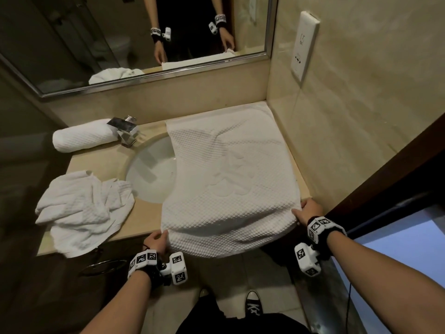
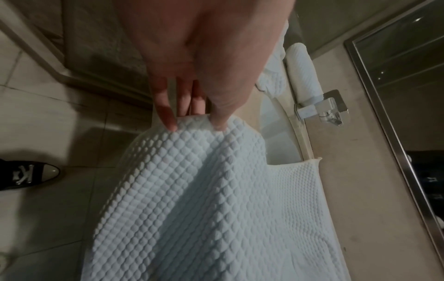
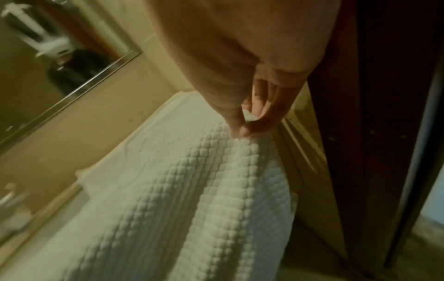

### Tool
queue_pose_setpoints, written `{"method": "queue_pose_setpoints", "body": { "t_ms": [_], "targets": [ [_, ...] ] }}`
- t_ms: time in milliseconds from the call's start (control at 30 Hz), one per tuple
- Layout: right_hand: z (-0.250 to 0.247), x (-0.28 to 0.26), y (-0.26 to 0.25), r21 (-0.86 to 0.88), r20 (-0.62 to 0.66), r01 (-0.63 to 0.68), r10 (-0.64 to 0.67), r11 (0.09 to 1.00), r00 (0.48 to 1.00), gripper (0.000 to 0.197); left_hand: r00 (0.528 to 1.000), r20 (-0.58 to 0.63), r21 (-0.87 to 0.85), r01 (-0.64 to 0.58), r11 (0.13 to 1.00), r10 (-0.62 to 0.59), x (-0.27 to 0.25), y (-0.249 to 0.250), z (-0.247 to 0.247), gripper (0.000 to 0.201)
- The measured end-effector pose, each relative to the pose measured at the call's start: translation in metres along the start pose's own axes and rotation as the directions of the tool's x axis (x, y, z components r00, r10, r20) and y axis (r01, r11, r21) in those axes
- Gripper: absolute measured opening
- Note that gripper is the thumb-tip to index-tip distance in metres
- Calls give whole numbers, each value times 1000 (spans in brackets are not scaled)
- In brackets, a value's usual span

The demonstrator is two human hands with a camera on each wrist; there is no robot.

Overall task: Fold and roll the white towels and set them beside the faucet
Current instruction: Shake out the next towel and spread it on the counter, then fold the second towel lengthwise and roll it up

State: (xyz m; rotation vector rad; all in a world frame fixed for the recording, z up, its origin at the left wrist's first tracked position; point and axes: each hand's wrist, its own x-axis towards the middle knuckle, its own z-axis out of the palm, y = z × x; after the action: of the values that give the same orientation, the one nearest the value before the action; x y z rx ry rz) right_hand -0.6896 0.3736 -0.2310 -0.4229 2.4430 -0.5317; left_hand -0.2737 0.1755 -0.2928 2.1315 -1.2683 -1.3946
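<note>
A white waffle-weave towel lies spread over the right side of the counter, partly covering the sink, its near edge hanging past the counter front. My left hand pinches its near left corner between thumb and fingers. My right hand pinches the near right corner. A rolled white towel lies left of the chrome faucet. A crumpled white towel sits on the counter's front left.
The oval sink is half covered by the spread towel. A mirror runs along the back wall. A tiled side wall with a socket plate closes off the right. A dark door frame stands near my right arm.
</note>
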Motion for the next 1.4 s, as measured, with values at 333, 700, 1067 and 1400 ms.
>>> {"method": "queue_pose_setpoints", "body": {
  "t_ms": [333, 700, 1067, 1400],
  "targets": [
    [1, -14, -13, -180, -93, 17, -35, 983, 995, 64, 997, -21, 5, 81, 997, -80, 11, 2, -5, 31],
    [17, -16, 6, -312, 173, 92, -38, 946, 984, 61, 999, 10, -44, 46, 998, -46, 3, 1, -8, 22],
    [36, -39, -12, 21, 378, 165, -161, 986, 912, 16, 992, 98, 164, -90, 982, 75, -28, 25, -7, 36],
    [61, -107, -118, 433, 549, 325, -532, 841, 645, 39, 945, 315, -248, -2, 969, 83, -76, 102, 11, 20]
  ]
}}
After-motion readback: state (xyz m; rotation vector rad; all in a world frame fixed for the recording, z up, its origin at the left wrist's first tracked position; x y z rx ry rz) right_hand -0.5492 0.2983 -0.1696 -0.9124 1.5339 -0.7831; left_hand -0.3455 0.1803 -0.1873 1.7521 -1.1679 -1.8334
